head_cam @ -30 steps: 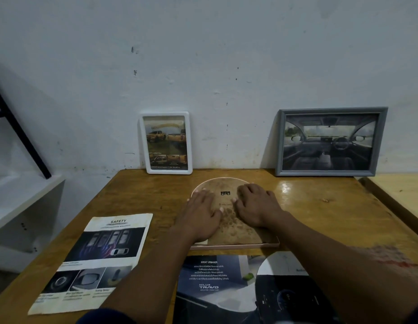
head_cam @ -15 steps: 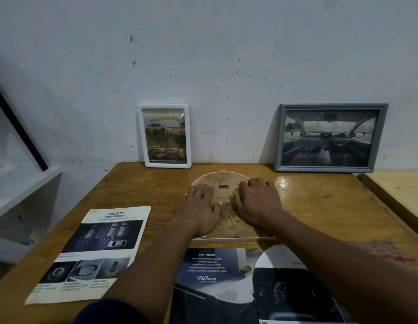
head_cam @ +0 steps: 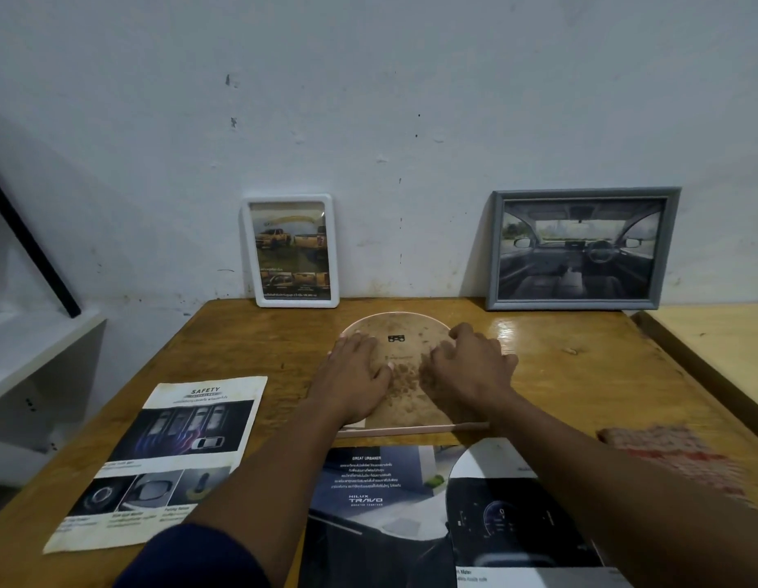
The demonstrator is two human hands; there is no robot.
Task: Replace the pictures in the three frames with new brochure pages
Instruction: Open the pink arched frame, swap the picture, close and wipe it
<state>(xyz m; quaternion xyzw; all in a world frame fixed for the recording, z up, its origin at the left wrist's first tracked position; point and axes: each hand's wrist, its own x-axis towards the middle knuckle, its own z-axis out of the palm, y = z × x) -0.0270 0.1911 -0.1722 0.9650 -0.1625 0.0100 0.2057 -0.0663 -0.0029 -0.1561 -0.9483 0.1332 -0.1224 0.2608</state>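
Both hands rest on the face-down frame (head_cam: 396,324), left hand (head_cam: 356,375) flat, right hand (head_cam: 466,367) bent-fingered, grip unclear; opening its back seems underway, prying the backing out next.

A brochure page (head_cam: 165,456) on the left is headed "SAFETY". A dark brochure page (head_cam: 369,494) nearer the camera reads "GREAT URBANER" and "HILUX TRAVO".

**PERSON: CLOTHING AS SEEN**

Left arm: one dark navy sleeve (head_cam: 199,558) of plain cloth, its hem well back from the fingers (head_cam: 352,342), about the elbow. The forearm is bare from the hem to the left hand (head_cam: 356,375). Right arm: bare from the right hand (head_cam: 470,371) back to the picture's edge.
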